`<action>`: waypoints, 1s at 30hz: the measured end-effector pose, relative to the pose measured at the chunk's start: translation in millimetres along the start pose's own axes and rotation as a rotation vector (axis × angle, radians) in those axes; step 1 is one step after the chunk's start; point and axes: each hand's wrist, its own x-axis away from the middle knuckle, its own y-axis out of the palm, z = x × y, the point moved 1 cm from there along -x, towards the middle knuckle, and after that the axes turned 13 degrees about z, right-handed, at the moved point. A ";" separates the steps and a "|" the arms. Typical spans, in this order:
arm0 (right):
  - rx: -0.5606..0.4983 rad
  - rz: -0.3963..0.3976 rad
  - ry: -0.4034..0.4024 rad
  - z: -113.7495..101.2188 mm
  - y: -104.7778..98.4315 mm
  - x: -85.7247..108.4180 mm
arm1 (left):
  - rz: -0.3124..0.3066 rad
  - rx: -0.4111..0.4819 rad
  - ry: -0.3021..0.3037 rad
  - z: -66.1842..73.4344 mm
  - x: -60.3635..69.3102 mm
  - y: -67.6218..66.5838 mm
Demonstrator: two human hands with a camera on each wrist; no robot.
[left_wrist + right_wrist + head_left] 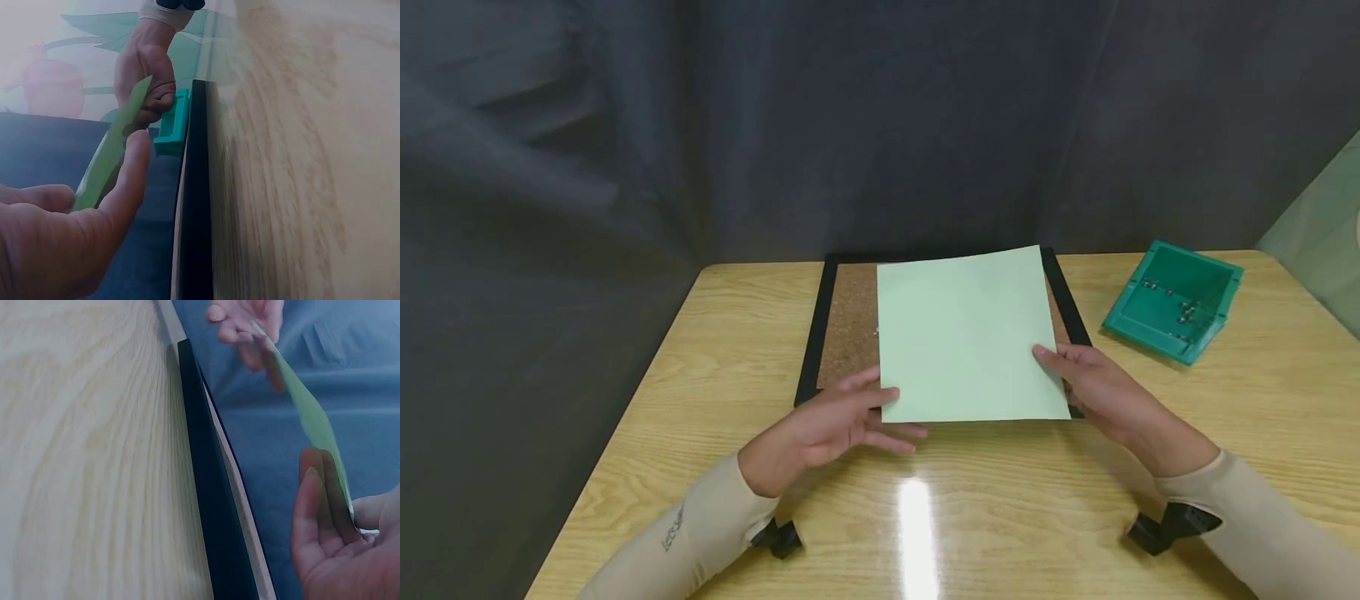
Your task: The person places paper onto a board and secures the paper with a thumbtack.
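Note:
A pale green sheet of paper is held up between both hands, over a black-framed cork board. My left hand pinches its lower left corner, thumb on top and the other fingers spread beneath. At the right edge, my right hand grips the sheet with the thumb on its face and the fingers behind. Seen from the right wrist, the paper bends slightly and stands off the board's black frame. Most of the cork is hidden behind the sheet.
To the right of the board, a green plastic tray holds several small metallic pieces, too small to identify. The wooden table ends at a dark curtain behind. A patterned light green surface borders the right side.

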 end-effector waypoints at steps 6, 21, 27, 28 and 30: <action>-0.049 -0.020 0.022 -0.7 0.2 -0.4 | 0.010 -0.073 0.023 -1.0 -2.7 -0.6; 0.057 -0.124 -0.184 2.2 11.1 -0.5 | 0.172 -0.033 0.064 1.1 -12.8 -10.4; 0.106 -0.087 -0.187 4.8 13.7 -0.6 | 0.213 -0.058 0.110 0.2 -16.5 -12.0; 0.124 -0.071 -0.188 4.8 13.8 -0.4 | 0.231 -0.100 0.132 0.2 -17.1 -12.2; 0.161 -0.038 -0.182 4.3 14.0 0.0 | 0.269 -0.200 0.197 1.2 -18.9 -12.7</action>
